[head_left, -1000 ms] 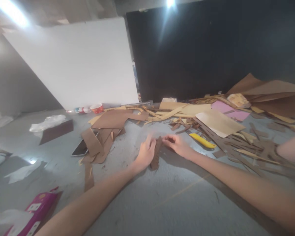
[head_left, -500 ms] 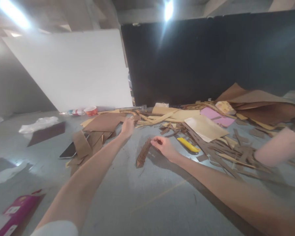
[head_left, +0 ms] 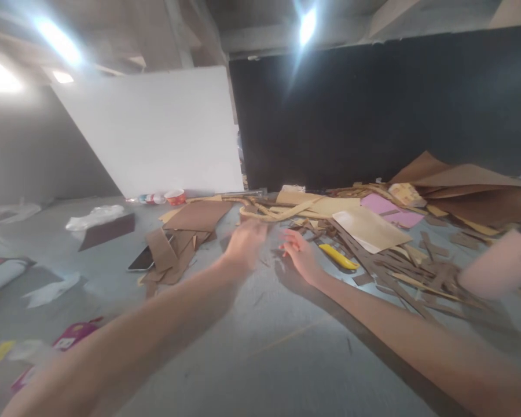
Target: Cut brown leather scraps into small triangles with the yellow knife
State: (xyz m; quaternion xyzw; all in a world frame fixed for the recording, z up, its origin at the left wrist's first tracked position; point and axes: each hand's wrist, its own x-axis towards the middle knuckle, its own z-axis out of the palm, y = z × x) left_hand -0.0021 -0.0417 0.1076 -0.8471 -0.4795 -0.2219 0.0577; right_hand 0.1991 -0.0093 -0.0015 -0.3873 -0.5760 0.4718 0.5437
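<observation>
My left hand is smeared by motion above the middle of the grey table. A brownish patch shows at its fingertips, too blurred to name. To its right my right hand hovers with fingers loosely curved and apart, nothing visible in them. The ridged brown strip that lay between the hands does not show clearly. Close to my right hand lies a yellow cutter-like tool. Just beyond both hands runs a curved tan strip.
Brown cut strips are piled at the right, beside a pinkish cylinder. Brown sheets and a dark phone lie left. A red-and-white cup stands at the back. Purple packaging is at the lower left.
My left hand has come right and nearer, close to my right hand. My right hand has let go of the ridged brown strip, which has left its spot on the table.
</observation>
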